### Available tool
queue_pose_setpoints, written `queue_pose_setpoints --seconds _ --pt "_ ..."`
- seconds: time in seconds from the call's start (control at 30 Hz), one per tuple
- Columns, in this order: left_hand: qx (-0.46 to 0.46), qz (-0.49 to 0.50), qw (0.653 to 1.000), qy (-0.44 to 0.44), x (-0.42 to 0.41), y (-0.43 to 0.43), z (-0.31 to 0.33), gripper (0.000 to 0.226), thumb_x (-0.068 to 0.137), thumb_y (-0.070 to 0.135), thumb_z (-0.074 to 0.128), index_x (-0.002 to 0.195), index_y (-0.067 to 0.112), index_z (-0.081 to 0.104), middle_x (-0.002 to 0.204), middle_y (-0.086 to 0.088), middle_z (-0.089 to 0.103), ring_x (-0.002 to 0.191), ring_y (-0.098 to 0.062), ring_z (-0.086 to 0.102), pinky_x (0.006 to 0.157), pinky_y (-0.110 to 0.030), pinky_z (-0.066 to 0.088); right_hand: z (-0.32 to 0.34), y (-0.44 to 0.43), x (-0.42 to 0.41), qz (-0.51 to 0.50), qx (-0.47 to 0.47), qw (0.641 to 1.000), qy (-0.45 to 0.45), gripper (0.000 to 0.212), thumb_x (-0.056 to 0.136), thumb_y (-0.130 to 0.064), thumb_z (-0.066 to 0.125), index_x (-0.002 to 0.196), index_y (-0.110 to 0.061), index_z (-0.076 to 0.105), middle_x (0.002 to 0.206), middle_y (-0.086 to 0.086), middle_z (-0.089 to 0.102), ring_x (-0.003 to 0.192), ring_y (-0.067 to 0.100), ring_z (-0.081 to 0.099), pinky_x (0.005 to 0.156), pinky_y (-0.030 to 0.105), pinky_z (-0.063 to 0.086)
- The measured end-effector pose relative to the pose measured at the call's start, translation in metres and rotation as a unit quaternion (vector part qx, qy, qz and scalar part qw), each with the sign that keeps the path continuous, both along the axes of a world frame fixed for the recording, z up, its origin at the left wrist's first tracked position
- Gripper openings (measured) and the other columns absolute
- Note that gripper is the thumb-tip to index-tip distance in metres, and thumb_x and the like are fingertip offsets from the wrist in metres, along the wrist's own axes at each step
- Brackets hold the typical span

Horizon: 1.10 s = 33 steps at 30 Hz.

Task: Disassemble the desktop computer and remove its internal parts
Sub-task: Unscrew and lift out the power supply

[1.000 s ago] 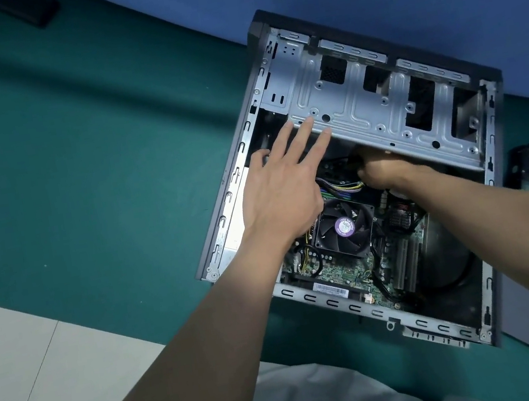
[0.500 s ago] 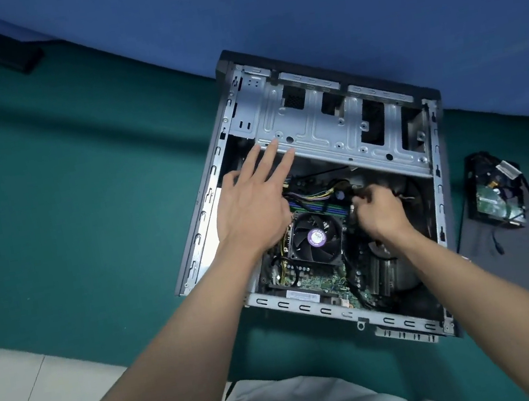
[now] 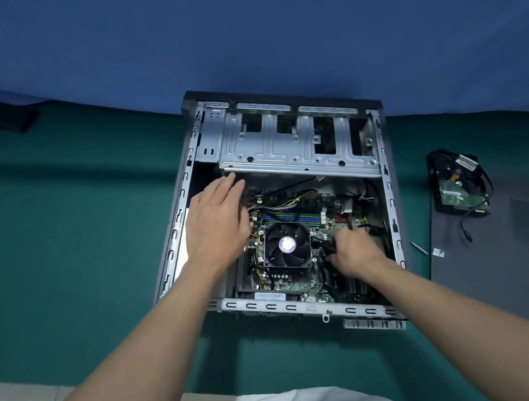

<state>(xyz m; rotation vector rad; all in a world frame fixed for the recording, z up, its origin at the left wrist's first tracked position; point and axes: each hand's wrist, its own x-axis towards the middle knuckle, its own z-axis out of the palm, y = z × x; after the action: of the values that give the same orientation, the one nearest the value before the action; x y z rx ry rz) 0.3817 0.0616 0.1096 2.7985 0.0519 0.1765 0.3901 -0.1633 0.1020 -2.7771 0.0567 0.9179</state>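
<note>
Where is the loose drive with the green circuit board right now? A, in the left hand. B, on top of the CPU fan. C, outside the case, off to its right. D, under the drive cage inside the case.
C: the drive lies outside the computer case, past its right wall; the left hand is open and holds nothing.

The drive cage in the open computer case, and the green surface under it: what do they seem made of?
Drive cage: probably bare sheet steel, dull silver, with stamped ribs and punched holes. Green surface: looks like matte cloth or felt, no glare; which one cannot be told.
</note>
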Motion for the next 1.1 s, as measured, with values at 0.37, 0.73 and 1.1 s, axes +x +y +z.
queue_pose_setpoints --seconds 0.37,0.73,1.1 --pt "-0.203 -0.028 0.976 0.075 -0.013 -0.071 0.033 0.042 0.100 0.039 0.045 0.133 0.015 0.057 0.124 -0.005 0.065 0.114 -0.018 0.058 0.101 -0.035 0.043 0.066 -0.006 0.016 -0.034 0.122 0.948 -0.290 0.021 0.096 -0.020 0.044 0.090 -0.004 0.057 0.096 0.006 0.048 0.088 0.026 0.047 0.078 0.036 0.039" --pt "-0.297 -0.017 0.955 0.017 0.006 -0.136 0.083 0.031 0.102 0.034 0.046 0.086 0.017 0.066 0.067 0.000 0.067 0.066 -0.021 0.062 0.066 -0.043 0.051 0.122 -0.047 0.025 -0.393 0.641 0.657 -0.051 0.017 0.096 -0.006 0.046 0.083 -0.008 0.059 0.073 0.008 0.063 0.077 0.020 0.064 0.072 0.039 0.058" --pt "-0.073 -0.193 0.978 -0.038 0.028 -0.242 0.103 0.027 0.098 0.033 0.045 0.100 0.015 0.065 0.099 -0.006 0.066 0.091 -0.029 0.060 0.069 -0.038 0.047 0.131 -0.123 0.007 -0.364 0.616 0.660 -0.228 0.022 0.072 -0.008 0.081 0.090 -0.015 0.071 0.083 -0.004 0.073 0.080 0.007 0.068 0.068 0.015 0.052"
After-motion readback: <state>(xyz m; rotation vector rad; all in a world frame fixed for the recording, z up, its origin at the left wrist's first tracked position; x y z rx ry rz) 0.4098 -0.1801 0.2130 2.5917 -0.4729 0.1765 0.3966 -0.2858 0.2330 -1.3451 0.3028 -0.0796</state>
